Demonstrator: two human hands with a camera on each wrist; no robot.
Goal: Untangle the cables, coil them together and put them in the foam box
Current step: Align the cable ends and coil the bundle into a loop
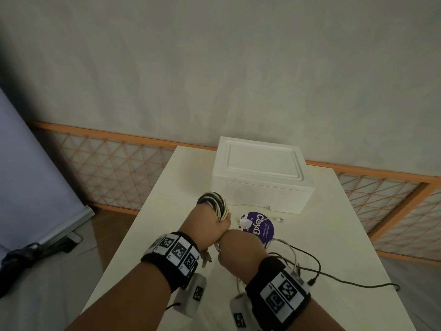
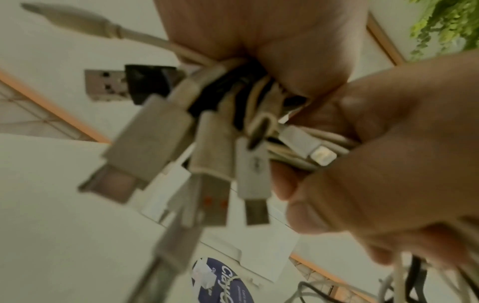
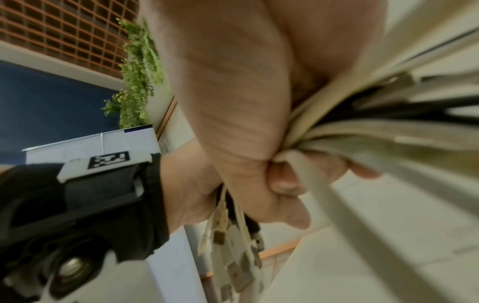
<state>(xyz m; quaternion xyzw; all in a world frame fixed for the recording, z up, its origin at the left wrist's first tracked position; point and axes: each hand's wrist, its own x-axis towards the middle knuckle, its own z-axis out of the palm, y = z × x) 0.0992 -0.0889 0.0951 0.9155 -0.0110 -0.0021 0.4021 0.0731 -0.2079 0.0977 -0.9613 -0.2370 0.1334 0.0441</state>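
A coil of white and black cables (image 1: pixel 213 203) is wound round my left hand (image 1: pixel 216 226), which grips it above the table's middle. Several USB plugs (image 2: pixel 207 155) hang from the bottom of that fist. My right hand (image 1: pixel 238 247) presses against the left and grips the loose strands (image 3: pixel 388 131) that lead off the coil. Their tails (image 1: pixel 307 263) trail over the table to the right. The white foam box (image 1: pixel 260 173) stands behind the hands with its lid on.
A round purple disc (image 1: pixel 260 226) with a white scrap on it lies in front of the box, with a small white connector (image 1: pixel 278 219) beside it. The white table (image 1: pixel 334 223) has an orange lattice fence (image 1: pixel 114 168) behind it.
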